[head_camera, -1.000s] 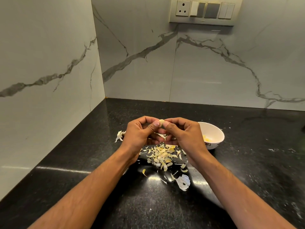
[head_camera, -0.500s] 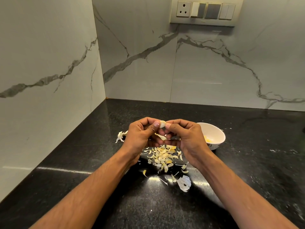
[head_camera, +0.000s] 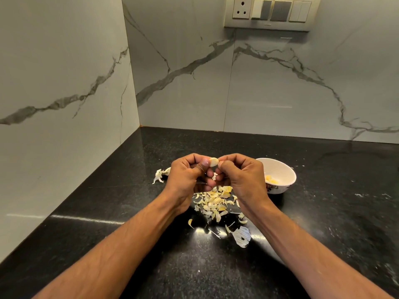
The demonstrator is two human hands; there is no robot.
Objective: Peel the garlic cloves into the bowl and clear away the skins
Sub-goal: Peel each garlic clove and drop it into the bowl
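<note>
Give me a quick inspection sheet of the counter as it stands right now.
Surface: black speckled counter, glossy, with light glare.
Job's things: garlic clove held up between both hands; white bowl right of the hands holds peeled cloves.
Clutter: pile of skins under the hands; a larger white skin nearer the person; another scrap to the left.
Hands: left hand and right hand both pinch the clove.
Cables: nothing seen.
Surroundings: marble-look wall; socket and switch panel above.
</note>
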